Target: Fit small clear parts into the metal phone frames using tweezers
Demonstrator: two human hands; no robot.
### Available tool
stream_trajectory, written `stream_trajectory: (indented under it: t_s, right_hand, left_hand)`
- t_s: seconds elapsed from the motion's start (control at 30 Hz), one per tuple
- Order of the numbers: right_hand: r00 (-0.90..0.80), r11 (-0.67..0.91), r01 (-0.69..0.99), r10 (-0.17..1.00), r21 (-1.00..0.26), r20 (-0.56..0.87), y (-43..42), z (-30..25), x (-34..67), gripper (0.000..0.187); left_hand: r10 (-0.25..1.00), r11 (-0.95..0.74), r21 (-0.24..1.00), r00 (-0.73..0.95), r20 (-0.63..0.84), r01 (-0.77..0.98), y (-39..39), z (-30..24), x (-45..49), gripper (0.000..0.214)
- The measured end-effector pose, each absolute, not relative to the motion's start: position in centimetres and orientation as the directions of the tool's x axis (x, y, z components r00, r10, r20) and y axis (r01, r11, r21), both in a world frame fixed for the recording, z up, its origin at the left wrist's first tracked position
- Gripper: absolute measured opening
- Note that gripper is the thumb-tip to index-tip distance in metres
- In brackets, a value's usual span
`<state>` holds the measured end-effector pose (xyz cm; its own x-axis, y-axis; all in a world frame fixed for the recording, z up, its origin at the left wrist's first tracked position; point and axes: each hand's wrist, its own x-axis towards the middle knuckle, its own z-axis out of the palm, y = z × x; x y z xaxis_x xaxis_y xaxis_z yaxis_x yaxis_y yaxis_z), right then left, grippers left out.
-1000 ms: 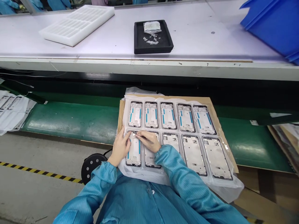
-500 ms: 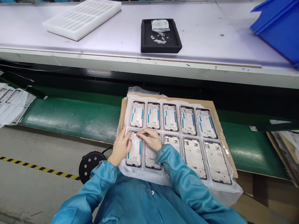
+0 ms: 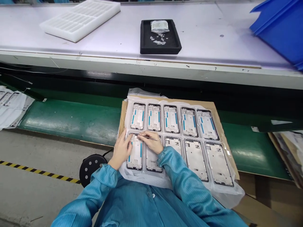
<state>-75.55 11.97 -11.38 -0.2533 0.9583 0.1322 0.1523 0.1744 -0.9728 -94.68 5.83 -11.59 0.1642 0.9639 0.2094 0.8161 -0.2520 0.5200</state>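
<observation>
My left hand (image 3: 121, 148) presses its fingertips on the top left of a metal phone mid-frame (image 3: 136, 154) with blue strips, in the lower row of a clear plastic tray (image 3: 180, 102). Pinched in my right hand (image 3: 151, 142) are thin steel tweezers (image 3: 148, 137), their tips at that frame's upper edge. The fingers partly hide the top of the frame. Several similar frames fill the tray, and the tray lies on a cardboard sheet (image 3: 216, 116).
Behind the green conveyor belt (image 3: 71, 124) runs a white bench edge (image 3: 151, 71). On the bench are a white foam tray (image 3: 79, 20), a black tray (image 3: 160, 37) holding a foil bag and small parts, and a blue bin (image 3: 279, 28). Papers (image 3: 13, 107) lie at the left.
The whole view has shifted slightly. My hands remain at the same frame, and the tweezers now lie a little more level.
</observation>
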Motion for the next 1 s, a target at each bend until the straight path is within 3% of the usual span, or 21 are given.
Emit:
stream_trajectory:
  t_s: [0.2, 0.5, 0.8, 1.0]
  right_hand:
    - [-0.266, 0.195, 0.157, 0.953, -0.968, 0.148, 11.9, -11.0, -75.5, 0.028]
    - [-0.272, 0.217, 0.160, 0.947, -0.963, 0.169, 11.4, -10.1, -75.4, 0.030]
    - [-0.208, 0.041, 0.096, 0.978, -0.994, 0.021, 11.6, -10.7, -75.7, 0.038]
    - [-0.202, 0.039, 0.097, 0.979, -0.995, 0.018, 11.7, -10.5, -76.3, 0.041]
  left_hand:
    - [0.963, -0.258, 0.493, 0.179, 0.202, 0.831, 5.8, -11.5, -94.6, 0.046]
    - [0.967, -0.239, 0.556, 0.141, 0.214, 0.796, 5.9, -11.7, -94.6, 0.044]
    - [0.967, -0.237, 0.592, 0.127, 0.222, 0.770, 5.9, -11.6, -94.6, 0.043]
    - [0.970, -0.225, 0.632, 0.108, 0.219, 0.741, 5.9, -11.6, -94.6, 0.044]
